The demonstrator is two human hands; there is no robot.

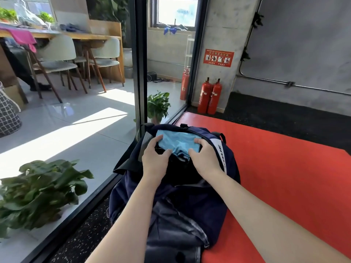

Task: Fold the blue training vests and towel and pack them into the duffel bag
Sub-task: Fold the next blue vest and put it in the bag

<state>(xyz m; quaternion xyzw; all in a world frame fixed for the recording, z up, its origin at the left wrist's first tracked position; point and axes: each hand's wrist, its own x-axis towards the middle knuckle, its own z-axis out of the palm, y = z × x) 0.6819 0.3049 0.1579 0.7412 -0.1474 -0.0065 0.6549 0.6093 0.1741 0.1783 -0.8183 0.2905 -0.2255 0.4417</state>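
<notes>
At the far left, behind a glass wall, a potted plant [40, 192] stands on the pale tiled floor, and farther back chairs [58, 57] sit under a wooden table [79, 36]. A second, smaller plant [158, 105] stands just beyond the glass, near the far end of the bag.

The navy duffel bag [190, 205] lies with its left side along the foot of the glass wall and its right side over the left edge of the red mat [284, 168]. Its top is unzipped at the far end, and a folded light-blue cloth [176, 142] sits in that opening; whether it is a vest or the towel cannot be told.

The left hand [153, 158] lies on the near left corner of the blue cloth, fingers bent over its left edge and thumb pressing its near edge. The right hand [204, 154] holds the near right corner, fingers curled over the cloth beside the bag's white side panel. The cloth lies between the two hands and just beyond them.

Past the mat's far left corner, two red fire extinguishers [209, 97] stand against a concrete pillar.
</notes>
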